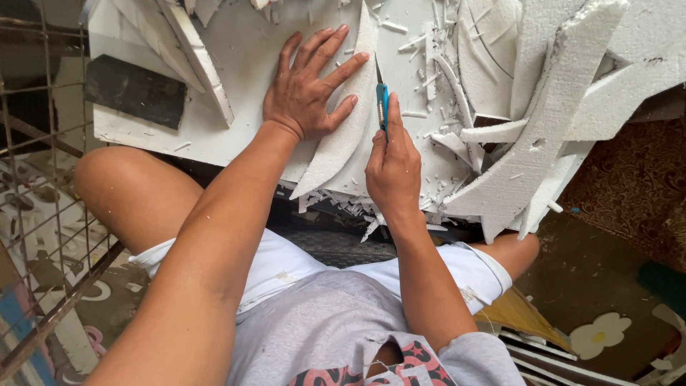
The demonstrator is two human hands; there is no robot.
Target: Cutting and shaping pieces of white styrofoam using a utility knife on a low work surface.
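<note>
My left hand (pixel 309 87) lies flat, fingers spread, pressing down on a curved, leaf-shaped piece of white foam (pixel 341 139). My right hand (pixel 392 170) is closed around a small teal utility knife (pixel 382 106). Its blade touches the right edge of the curved piece. Both rest on a large white foam sheet (pixel 246 50) lying across my knees.
Several cut foam shapes (pixel 550 121) and thin offcut strips (pixel 446 78) pile up at the right. A dark panel (pixel 136 91) lies at the left of the sheet. A wire grid (pixel 36 214) stands at the left. Foam crumbs litter the sheet's near edge.
</note>
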